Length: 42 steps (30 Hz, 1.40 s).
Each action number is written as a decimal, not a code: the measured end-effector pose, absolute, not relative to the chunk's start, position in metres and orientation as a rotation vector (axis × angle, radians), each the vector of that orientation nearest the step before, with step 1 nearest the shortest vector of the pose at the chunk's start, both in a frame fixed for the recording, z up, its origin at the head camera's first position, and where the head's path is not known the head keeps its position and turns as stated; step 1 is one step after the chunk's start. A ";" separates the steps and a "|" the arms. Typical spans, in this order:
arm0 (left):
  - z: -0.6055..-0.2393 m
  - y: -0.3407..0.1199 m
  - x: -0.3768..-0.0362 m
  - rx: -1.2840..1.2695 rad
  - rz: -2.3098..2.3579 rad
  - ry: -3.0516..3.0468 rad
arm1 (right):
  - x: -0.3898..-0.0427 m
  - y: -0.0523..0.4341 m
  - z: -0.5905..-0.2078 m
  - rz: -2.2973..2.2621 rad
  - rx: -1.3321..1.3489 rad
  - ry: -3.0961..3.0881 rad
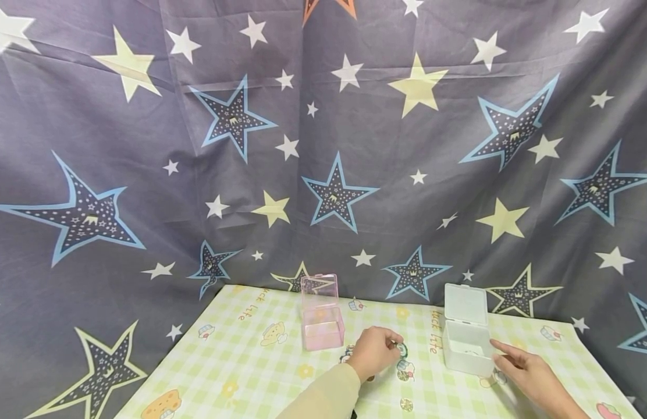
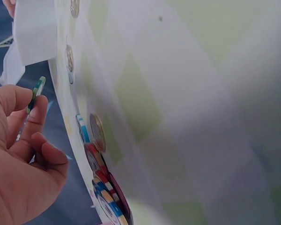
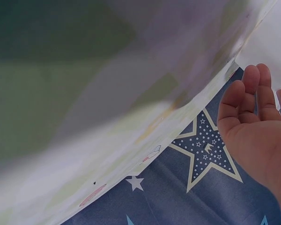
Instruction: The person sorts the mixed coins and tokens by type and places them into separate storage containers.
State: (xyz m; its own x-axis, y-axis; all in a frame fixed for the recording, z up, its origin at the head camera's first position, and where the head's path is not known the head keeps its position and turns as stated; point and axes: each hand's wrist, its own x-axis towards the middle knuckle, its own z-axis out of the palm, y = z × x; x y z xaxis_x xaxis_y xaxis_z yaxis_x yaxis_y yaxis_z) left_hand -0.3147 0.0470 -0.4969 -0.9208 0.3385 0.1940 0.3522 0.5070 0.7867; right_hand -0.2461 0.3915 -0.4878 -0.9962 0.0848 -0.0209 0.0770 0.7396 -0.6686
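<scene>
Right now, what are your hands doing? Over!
Left hand pinches a small green token. Right hand open, fingers touching the white box, lid up. Pink box stands apart; nothing in between.

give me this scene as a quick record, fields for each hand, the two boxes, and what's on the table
left hand: left hand pinches a small green round token just above the table
right hand: right hand open, fingers straight, touching the white box's side
white box: white box, lid up, right of centre
pink box: pink box, clear, lid up, to the left, untouched
table: green checked tablecloth with cartoon prints; more round tokens lie near the left hand
backdrop: grey star-print cloth
</scene>
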 end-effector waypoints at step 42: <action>-0.479 0.101 -0.300 -0.605 -1.801 -2.619 | -0.245 0.391 -0.487 1.141 -0.126 -2.909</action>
State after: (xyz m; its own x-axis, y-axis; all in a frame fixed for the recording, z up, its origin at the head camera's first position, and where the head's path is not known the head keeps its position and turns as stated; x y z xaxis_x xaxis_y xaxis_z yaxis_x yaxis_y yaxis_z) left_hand -0.3001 0.1006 -0.4788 -0.9257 0.3547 0.1316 0.2498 0.3118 0.9167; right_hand -0.2453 0.3912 -0.4870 -0.9967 0.0800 -0.0159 0.0695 0.7307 -0.6792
